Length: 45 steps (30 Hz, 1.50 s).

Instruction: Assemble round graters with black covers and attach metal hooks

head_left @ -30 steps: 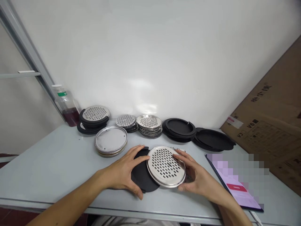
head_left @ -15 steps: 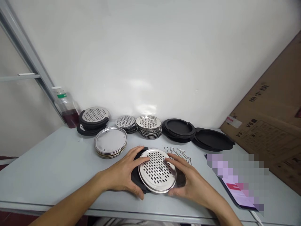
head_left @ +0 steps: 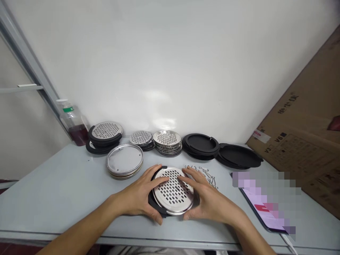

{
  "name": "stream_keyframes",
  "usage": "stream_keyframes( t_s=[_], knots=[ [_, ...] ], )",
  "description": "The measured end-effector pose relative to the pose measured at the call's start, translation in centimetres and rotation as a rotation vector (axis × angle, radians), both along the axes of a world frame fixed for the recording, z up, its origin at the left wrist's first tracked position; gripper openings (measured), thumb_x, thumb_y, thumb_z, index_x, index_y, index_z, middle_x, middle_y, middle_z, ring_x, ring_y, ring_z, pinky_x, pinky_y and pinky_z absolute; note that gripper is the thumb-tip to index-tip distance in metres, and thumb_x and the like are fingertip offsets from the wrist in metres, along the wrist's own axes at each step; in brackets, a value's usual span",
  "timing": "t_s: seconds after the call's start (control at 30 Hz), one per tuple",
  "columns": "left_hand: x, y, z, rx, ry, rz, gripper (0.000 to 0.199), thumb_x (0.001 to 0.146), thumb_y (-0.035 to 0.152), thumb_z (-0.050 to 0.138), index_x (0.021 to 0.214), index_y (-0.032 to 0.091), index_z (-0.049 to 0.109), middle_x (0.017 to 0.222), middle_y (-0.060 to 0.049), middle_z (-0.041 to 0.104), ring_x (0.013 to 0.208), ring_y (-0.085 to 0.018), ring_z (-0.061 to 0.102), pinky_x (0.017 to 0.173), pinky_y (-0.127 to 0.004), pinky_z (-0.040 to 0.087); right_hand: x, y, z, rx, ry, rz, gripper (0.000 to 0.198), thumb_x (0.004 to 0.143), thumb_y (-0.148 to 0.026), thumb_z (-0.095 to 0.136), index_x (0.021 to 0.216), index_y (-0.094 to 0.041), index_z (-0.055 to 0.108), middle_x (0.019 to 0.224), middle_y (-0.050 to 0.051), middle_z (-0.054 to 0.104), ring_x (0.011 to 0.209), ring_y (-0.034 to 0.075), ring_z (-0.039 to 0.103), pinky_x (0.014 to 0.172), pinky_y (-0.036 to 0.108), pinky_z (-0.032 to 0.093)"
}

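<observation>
A round slotted metal disc (head_left: pixel 174 191) lies near the table's front edge, its left side set against a black curved rim piece (head_left: pixel 156 205). My left hand (head_left: pixel 140 193) grips this rim from the left, with the index fingertip resting on the disc's top. From the right, my right hand (head_left: pixel 205 196) curls round the disc's edge, two fingers over the slots and the thumb at the near side. Behind my right fingers lie several small bent metal wire pieces (head_left: pixel 204 171), partly hidden.
Farther back stand stacked plain metal discs (head_left: pixel 124 159), two stacks of perforated discs (head_left: pixel 142 138) (head_left: pixel 167 139), black-rimmed discs (head_left: pixel 106 131), and black round trays (head_left: pixel 202 145) (head_left: pixel 239 156). A bottle of dark liquid (head_left: pixel 78 132) is at left; a phone (head_left: pixel 261 205) and cardboard box (head_left: pixel 297 141) at right.
My right hand has moved left, sliding the slotted disc farther into the black rim; less of the rim shows now. My left hand has stayed nearly in place.
</observation>
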<state>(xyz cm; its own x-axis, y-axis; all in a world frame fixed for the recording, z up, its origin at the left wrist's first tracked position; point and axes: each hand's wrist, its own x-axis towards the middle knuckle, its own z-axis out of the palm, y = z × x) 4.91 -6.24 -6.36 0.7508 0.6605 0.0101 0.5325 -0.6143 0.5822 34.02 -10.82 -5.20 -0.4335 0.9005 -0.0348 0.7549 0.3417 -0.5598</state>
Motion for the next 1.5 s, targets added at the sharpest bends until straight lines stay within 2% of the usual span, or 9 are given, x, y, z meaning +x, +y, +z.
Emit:
stream_keyframes(
  t_s=[0.1,0.5,0.57,0.77,0.97,1.1,1.23,1.33,1.5],
  knots=[
    [-0.1,0.0,0.3,-0.009,0.009,0.003,0.109,0.056,0.062,0.085,0.15,0.034,0.037,0.165,-0.005,0.006,0.149,-0.039,0.009,0.121,-0.053,0.02,0.5,0.0,-0.5,0.048,-0.002,-0.005,0.099,0.061,-0.073,0.076,0.146,-0.031,0.046,0.159,0.011,0.03,0.149,0.037,0.015,0.12,0.061,0.001],
    [0.1,-0.1,-0.2,-0.01,-0.008,0.007,0.112,0.053,0.063,0.086,0.15,0.034,0.037,0.165,-0.005,0.004,0.15,-0.04,0.006,0.121,-0.054,0.019,0.5,-0.3,-0.9,0.077,0.051,-0.012,0.095,0.065,-0.069,0.076,0.145,-0.025,0.048,0.158,0.012,0.032,0.147,0.036,0.025,0.122,0.057,0.006],
    [0.2,-0.2,-0.2,-0.002,-0.009,0.007,0.112,0.054,0.064,0.086,0.15,0.033,0.037,0.165,-0.005,0.005,0.15,-0.04,0.006,0.121,-0.054,0.019,0.2,-0.4,-0.9,0.077,0.052,-0.025,0.093,0.065,-0.07,0.076,0.143,-0.027,0.051,0.157,0.012,0.033,0.145,0.037,0.026,0.121,0.059,0.009],
    [0.5,-0.3,-0.2,0.005,-0.016,0.007,0.111,0.055,0.065,0.084,0.15,0.032,0.037,0.164,-0.007,0.005,0.15,-0.039,0.005,0.121,-0.054,0.018,-1.0,-1.0,-0.6,0.074,0.066,-0.02,0.077,0.068,-0.065,0.076,0.136,-0.033,0.058,0.151,0.01,0.036,0.141,0.038,0.031,0.114,0.054,0.033],
    [0.6,-0.3,-0.4,0.004,-0.027,0.017,0.11,0.056,0.063,0.085,0.15,0.033,0.036,0.165,-0.007,0.005,0.15,-0.04,0.005,0.12,-0.056,0.018,-2.4,-1.2,-0.7,0.137,0.052,-0.042,0.083,0.066,-0.071,0.075,0.137,-0.031,0.057,0.142,0.014,0.041,0.135,0.039,0.036,0.109,0.054,0.037],
    [0.7,-0.4,-0.2,0.005,-0.02,0.026,0.11,0.056,0.064,0.085,0.15,0.031,0.037,0.164,-0.008,0.006,0.15,-0.039,0.005,0.121,-0.054,0.018,-2.5,-1.2,-0.7,0.147,0.028,-0.019,0.086,0.067,-0.072,0.073,0.141,-0.032,0.053,0.144,0.015,0.04,0.138,0.041,0.031,0.111,0.059,0.032],
    [0.8,-0.4,-0.2,0.008,-0.006,0.02,0.11,0.056,0.065,0.084,0.15,0.032,0.036,0.165,-0.008,0.005,0.15,-0.037,0.005,0.121,-0.054,0.018,-1.2,-1.0,-0.6,0.071,0.04,0.032,0.076,0.075,-0.06,0.073,0.143,-0.033,0.05,0.16,0.009,0.025,0.147,0.039,0.018,0.118,0.061,0.018],
    [0.8,-0.4,-0.3,0.008,-0.008,0.024,0.111,0.056,0.063,0.085,0.15,0.032,0.036,0.165,-0.008,0.005,0.15,-0.038,0.004,0.121,-0.054,0.018,-0.4,-0.8,-0.6,0.046,0.068,0.023,0.068,0.08,-0.053,0.071,0.141,-0.031,0.052,0.161,0.008,0.027,0.148,0.036,0.021,0.119,0.059,0.017],
    [0.7,-0.4,-0.5,0.002,-0.04,0.027,0.109,0.056,0.061,0.086,0.149,0.032,0.038,0.164,-0.008,0.007,0.149,-0.04,0.006,0.12,-0.056,0.018,-1.2,-0.7,-1.2,0.095,0.071,-0.046,0.075,0.071,-0.063,0.075,0.136,-0.029,0.057,0.153,0.011,0.039,0.144,0.037,0.03,0.119,0.061,0.015]
  ],
)
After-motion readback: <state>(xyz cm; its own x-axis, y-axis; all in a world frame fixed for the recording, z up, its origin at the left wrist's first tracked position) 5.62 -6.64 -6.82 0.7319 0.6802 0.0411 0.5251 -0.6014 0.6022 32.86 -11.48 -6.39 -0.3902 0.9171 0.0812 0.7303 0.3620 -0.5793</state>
